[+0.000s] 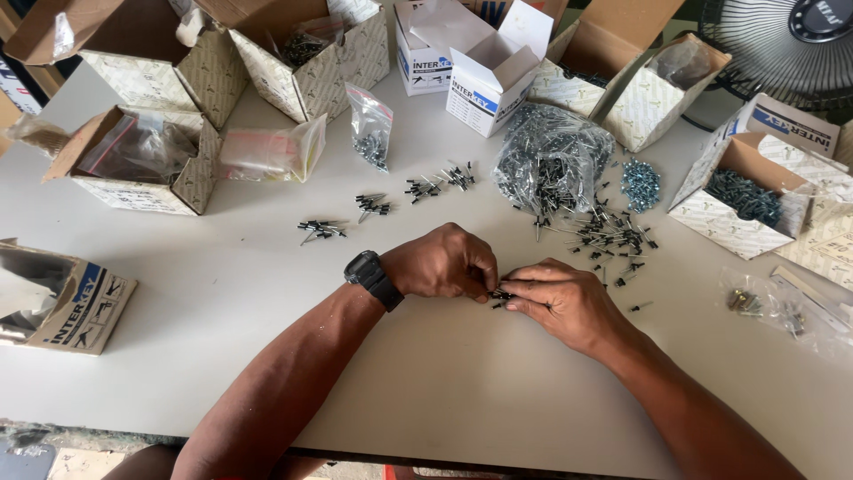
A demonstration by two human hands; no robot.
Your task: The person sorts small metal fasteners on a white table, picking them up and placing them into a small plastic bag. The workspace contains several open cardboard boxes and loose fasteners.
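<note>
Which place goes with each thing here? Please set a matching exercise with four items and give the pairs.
Things:
1. wristwatch
2. clear bag of rivets
3. small pile of silver screws
4. fan

Places:
A. top right corner
B. on the left wrist
C. table centre, behind the loose rivets
D. just right of the clear bag

Pairs: 1-B, 2-C, 3-D, 4-A

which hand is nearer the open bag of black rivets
Right. The right hand lies just below the loose rivets spilling from the open bag; the left hand, with the wristwatch, sits farther to the bag's lower left.
</note>
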